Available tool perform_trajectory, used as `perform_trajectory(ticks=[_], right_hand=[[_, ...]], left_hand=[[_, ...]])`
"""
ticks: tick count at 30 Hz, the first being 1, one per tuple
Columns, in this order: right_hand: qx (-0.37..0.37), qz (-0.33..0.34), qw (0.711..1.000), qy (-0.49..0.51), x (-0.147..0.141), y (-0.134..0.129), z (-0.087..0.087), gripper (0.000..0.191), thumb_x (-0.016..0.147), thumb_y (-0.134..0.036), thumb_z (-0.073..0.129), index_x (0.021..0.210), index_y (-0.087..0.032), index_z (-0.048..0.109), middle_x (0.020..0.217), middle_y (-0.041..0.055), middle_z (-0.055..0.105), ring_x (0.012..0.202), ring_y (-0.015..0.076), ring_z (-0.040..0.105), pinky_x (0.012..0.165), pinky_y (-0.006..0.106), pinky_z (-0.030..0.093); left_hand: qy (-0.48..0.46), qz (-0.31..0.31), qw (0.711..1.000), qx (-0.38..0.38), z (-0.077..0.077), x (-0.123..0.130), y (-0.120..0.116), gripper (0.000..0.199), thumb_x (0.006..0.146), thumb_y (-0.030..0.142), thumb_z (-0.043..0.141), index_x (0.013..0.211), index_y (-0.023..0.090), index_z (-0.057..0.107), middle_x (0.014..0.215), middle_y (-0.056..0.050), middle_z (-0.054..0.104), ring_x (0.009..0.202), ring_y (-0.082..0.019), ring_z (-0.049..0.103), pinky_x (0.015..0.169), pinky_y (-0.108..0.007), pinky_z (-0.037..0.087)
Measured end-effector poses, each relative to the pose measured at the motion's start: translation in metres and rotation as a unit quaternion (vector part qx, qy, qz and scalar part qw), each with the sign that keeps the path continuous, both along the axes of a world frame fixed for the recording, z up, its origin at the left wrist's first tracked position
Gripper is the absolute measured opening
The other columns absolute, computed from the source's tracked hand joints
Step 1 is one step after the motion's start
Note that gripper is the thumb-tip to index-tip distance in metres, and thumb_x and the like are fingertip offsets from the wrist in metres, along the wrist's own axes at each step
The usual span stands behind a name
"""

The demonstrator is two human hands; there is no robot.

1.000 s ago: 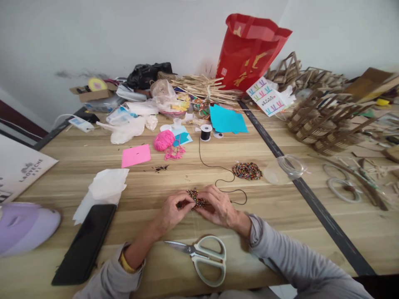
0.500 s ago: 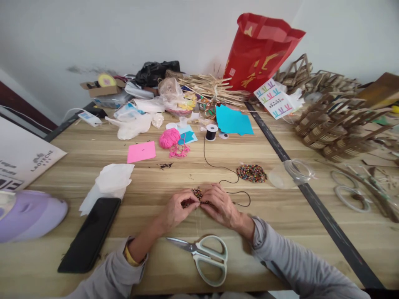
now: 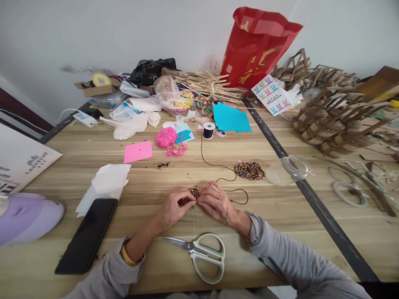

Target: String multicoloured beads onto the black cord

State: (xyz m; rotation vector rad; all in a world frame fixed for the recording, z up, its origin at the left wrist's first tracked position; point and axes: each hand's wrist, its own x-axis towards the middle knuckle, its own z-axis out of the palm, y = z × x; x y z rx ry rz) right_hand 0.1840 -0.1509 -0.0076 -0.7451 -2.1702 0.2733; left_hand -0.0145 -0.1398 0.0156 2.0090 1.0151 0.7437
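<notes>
Head camera: pale wooden worktop (image 3: 149, 257), lit from above, dark strip (image 3: 324, 224) running across it on the right. Red bag (image 3: 258, 50) upright at the back; woven baskets (image 3: 339, 143) grouped at far right.

Left hand (image 3: 174, 208) and right hand (image 3: 220, 206) face each other mid-worktop, fingertips almost meeting. Black phone (image 3: 87, 236) lies flat, left of the left hand. Scissors (image 3: 207, 253) on the near side of both hands, blades pointing left, handles to the right; neither hand touches them.

Coiled bead strand (image 3: 249, 170) beyond the right hand and to its right, well apart from the fingers. Pink yarn ball (image 3: 166, 137) farther back, near the black cord spool (image 3: 208, 131).

Bead cluster (image 3: 193, 191) at the fingertips, between the 2 hands, partly under the left. Left hand: thumb and fingers pinched on it. Right hand: fingers bunched at its right edge; cannot tell whether they grip beads or cord. Both hands equally close by eye. Long axis of the cluster: cannot tell, fingers cover too much.

Black cord (image 3: 202, 155) leaves the spool, bends toward the right, loops beside the right hand; nearer end hidden there. Smallest: dark snippets (image 3: 162, 165), beyond the left hand.
</notes>
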Motion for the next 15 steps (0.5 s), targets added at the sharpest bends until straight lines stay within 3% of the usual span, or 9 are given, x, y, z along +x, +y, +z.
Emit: perform_trajectory(ticks=[15], right_hand=[[-0.027,0.021,0.999,0.01,0.0014,-0.0005,-0.0065,0.009,0.091,-0.016,0.056,0.097,-0.02,0.06,0.091,0.0074,0.065,0.088,0.0207,0.058,0.082,0.042,0.045]], left_hand=[[-0.036,-0.008,0.999,0.014,-0.0092,-0.0014,-0.0004,0.007,0.079,0.013,0.061,0.074,0.013,0.067,0.073,-0.004,0.066,0.07,-0.015,0.06,0.068,-0.025,0.046]])
